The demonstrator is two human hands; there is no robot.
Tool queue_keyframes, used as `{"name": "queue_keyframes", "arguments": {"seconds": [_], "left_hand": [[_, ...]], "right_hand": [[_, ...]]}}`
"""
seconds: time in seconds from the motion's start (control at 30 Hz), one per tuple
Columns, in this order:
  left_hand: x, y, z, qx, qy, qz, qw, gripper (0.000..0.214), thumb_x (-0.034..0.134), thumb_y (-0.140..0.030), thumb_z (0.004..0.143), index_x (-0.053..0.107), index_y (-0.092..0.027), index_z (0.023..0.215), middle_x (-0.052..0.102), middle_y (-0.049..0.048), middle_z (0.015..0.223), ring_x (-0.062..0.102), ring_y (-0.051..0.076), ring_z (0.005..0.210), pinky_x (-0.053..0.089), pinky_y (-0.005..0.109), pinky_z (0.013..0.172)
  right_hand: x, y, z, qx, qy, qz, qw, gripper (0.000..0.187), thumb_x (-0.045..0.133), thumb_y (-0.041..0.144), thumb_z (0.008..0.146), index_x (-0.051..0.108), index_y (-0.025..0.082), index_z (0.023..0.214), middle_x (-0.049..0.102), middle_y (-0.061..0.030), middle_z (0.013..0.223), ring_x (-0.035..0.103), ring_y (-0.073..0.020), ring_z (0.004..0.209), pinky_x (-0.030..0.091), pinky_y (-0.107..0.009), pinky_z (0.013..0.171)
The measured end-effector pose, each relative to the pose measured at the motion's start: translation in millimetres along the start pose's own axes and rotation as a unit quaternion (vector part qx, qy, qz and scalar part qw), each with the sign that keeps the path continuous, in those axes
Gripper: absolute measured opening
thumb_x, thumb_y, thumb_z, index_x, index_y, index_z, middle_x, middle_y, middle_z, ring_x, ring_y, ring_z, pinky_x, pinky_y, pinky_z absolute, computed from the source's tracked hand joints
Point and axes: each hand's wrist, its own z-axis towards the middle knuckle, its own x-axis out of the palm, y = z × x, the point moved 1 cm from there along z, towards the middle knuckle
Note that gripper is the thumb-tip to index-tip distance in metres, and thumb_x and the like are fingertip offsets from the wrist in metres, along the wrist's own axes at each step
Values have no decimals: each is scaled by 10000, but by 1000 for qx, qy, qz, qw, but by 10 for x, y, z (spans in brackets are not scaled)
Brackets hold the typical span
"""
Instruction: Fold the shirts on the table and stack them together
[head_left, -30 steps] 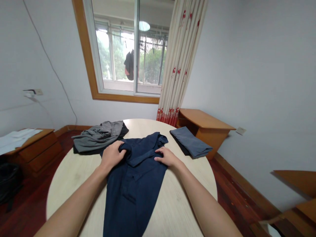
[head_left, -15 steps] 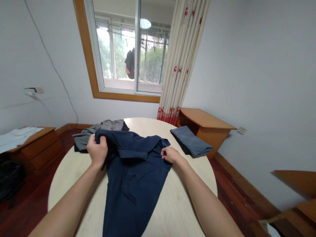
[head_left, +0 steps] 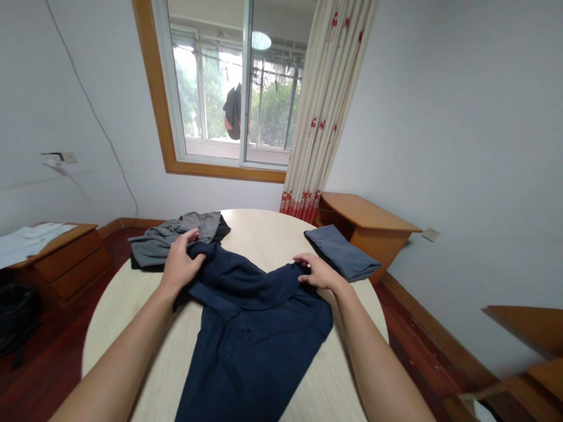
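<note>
A dark navy garment (head_left: 259, 346) lies on the round pale wooden table (head_left: 343, 375), its far edge rumpled and dipping in the middle. Its exact kind is not clear from here. At its far left corner is my left hand (head_left: 181, 261), thumb against the cloth and fingers stretched apart from it. My right hand (head_left: 320, 272) touches the far right corner, with fingers and thumb loosely curved and a gap between them. The near end of the garment runs out of the bottom of the view.
Grey and black clothes (head_left: 171, 237) lie heaped at the table's far left. A folded slate-blue cloth (head_left: 343, 251) lies at the far right edge. Beyond stand a wooden desk (head_left: 369, 212), a curtain (head_left: 323, 111) and a window. A low cabinet (head_left: 65, 264) is at left.
My left hand has loosened from the raised cloth and its fingers have spread. The garment's far edge has come down flatter, and its right side has spread outward. My right hand has shifted slightly right.
</note>
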Motion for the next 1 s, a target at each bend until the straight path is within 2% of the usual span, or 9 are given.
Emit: {"name": "queue_keyframes", "arguments": {"seconds": [0.07,0.13,0.27,0.47,0.57,0.67,0.77,0.87,1.0], "left_hand": [[81,76,-16,36,79,10,996,565,636,-285,718,588,-187,1272,635,119,1292,559,304,1237,381,478,1117],[137,144,-27,44,135,9,990,514,626,-306,729,632,-192,1231,649,120,1291,568,313,1239,393,479,1110],[112,189,3,-7,165,-10,986,409,617,-345,729,705,-208,1104,718,99,1172,645,310,1136,461,445,1055],[-484,-75,107,-45,-57,-113,991,306,622,-372,739,709,-191,970,741,52,987,690,250,955,546,400,944],[-815,-258,202,-28,-145,-138,979,285,655,-398,758,694,-201,960,730,14,967,682,214,917,550,395,935],[-912,-371,549,4,-165,-119,979,307,638,-379,763,689,-154,965,721,12,935,675,186,868,561,386,899],[-710,-376,1123,-6,-128,-36,991,362,584,-331,823,666,-66,1056,710,40,1009,659,183,961,519,341,948],[-316,-315,1514,-38,-82,84,992,464,574,-246,852,564,-35,1265,635,143,1261,577,268,1201,408,390,1085],[199,-278,1236,15,26,149,988,546,637,-254,810,543,-87,1321,433,234,1497,340,383,1430,250,535,1175]], "right_hand": [[137,48,54,-42,9,-24,999,578,754,102,630,672,191,1195,625,-130,1279,580,-262,1169,419,-399,1038],[244,62,94,-57,23,-49,997,407,716,99,677,715,186,1075,609,-133,1308,550,-276,1219,386,-420,1070],[241,75,125,-61,22,-42,997,159,581,116,786,697,179,874,698,-94,1027,621,-227,993,443,-368,951],[-297,333,-118,-78,-142,93,983,139,487,295,889,593,208,911,632,-41,883,569,-202,840,450,-318,813],[-644,487,-246,-105,-124,163,973,226,558,430,891,605,208,891,620,-38,847,561,-195,792,451,-304,765],[-998,511,-75,-118,-136,185,966,292,625,494,849,648,203,856,630,-43,817,565,-197,770,453,-306,748],[-1248,407,428,-99,-199,131,966,274,637,473,823,668,201,829,647,-41,800,578,-205,776,465,-331,787],[-1239,275,896,44,-306,-26,951,240,517,333,902,682,170,964,689,-102,952,612,-251,926,439,-407,919],[-786,249,963,127,-262,-170,942,385,510,306,938,600,122,1264,616,-230,1266,564,-336,1170,349,-500,1044]]}}
